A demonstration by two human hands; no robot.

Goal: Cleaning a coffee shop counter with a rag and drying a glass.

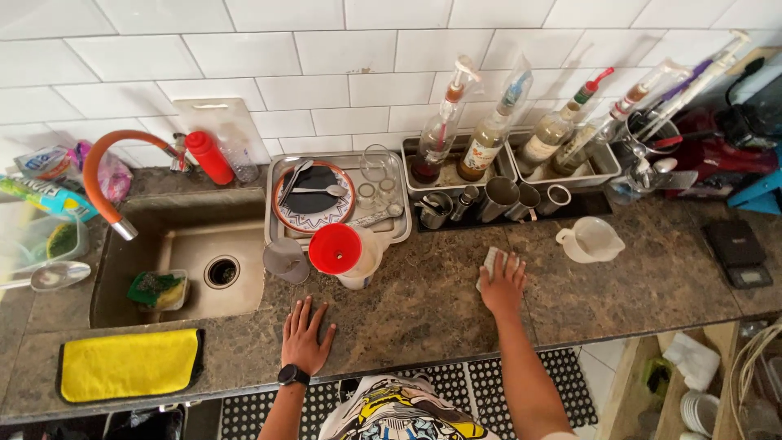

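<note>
White tiles back a dark stone worktop (423, 301) that runs from a sink (175, 261) on your left to a scale (737, 253) on your right.

**Hands.** Your right hand (503, 285) lies flat on a white cloth (490, 265), fingers spread, pressing it to the stone; nothing is clenched. Your left hand (306, 334) rests palm down on bare worktop, grip released, holding nothing. A dark watch (292, 376) sits on that wrist.

**Location of the cloth.** It lies mid-worktop, just in front of the black mat with the steel cups (497, 200), left of the white jug (590, 239) and right of the red funnel (335, 248).

**Hazards.**
1. Steel cups: they stand near the cloth's far edge. A stroke carried too far back would probably strike one and tip it.
2. White jug: it stands near your right hand. A wide sweep to the right could push it toward the scale.
3. Red funnel: it sits mouth-up on a pale cup (358, 269), which looks top-heavy. A sweep to the left, or a nudge from your left hand, may topple it toward the drying tray (399, 232).
4. Bottles (489, 138): they lean in the bins behind the cups, spouts wrapped in clear film. A knocked cup could jar them.
5. Cloth slip: only part of the cloth is under your palm. Uneven pressure could let it bunch and your hand slide onto the stone.

Keep strokes short and your left hand planted.
</note>
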